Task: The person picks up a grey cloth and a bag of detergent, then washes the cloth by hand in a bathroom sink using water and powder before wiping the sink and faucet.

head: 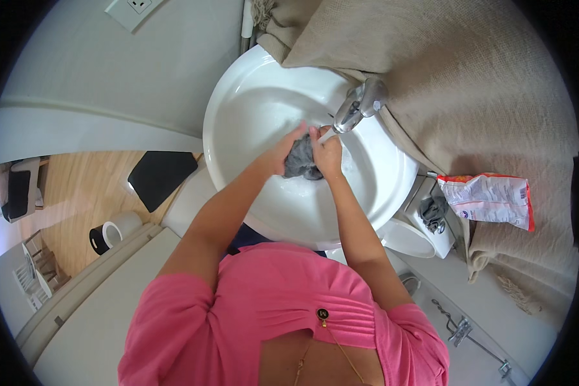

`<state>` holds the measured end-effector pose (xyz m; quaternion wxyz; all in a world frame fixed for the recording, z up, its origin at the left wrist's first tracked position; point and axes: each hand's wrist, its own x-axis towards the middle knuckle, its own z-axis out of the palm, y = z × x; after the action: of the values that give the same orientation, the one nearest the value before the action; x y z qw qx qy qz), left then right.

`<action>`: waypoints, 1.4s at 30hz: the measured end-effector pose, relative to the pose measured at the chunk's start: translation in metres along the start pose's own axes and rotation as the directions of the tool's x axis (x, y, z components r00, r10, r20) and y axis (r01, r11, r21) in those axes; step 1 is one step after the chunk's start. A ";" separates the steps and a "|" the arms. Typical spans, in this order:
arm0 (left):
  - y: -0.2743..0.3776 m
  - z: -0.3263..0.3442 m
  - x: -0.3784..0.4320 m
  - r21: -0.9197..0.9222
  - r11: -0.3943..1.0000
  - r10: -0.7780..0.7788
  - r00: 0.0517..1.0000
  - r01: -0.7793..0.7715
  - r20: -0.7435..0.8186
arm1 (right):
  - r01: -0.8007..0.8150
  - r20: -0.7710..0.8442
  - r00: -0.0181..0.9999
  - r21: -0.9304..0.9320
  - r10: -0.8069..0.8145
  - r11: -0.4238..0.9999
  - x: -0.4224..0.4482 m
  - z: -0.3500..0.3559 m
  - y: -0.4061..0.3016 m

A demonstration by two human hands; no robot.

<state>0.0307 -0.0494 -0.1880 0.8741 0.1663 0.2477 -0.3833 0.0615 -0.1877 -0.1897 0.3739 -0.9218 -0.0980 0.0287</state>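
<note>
A wet grey cloth (300,158) is gathered between both hands over the white round washbasin (231,140). My left hand (285,153) presses on its left side with the fingers pointing up towards the tap. From the right, my right hand (327,152) grips the cloth, its thumb close to my left fingertips. The chrome tap (351,112) is just above my right hand, and a stream of water runs from its spout onto that hand and the cloth. Some of the fingers are hidden behind the cloth.
Beige woven fabric (429,87) drapes behind the basin. A red and white plastic packet (492,199) lies on it at the right. Another dark grey cloth (433,210) rests on the white toilet tank (441,239). A power outlet (139,5) is on the wall at upper left.
</note>
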 end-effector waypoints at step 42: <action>-0.007 -0.040 0.008 0.195 0.895 0.439 0.871 -0.402 -0.220 | -0.050 0.085 0.996 0.632 -0.005 0.773 -0.035 0.029 -0.062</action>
<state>0.0177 -0.0395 -0.2260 0.8825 0.3267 0.2892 -0.1753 0.0134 -0.1313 -0.1683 0.6575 -0.7414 -0.0867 0.1024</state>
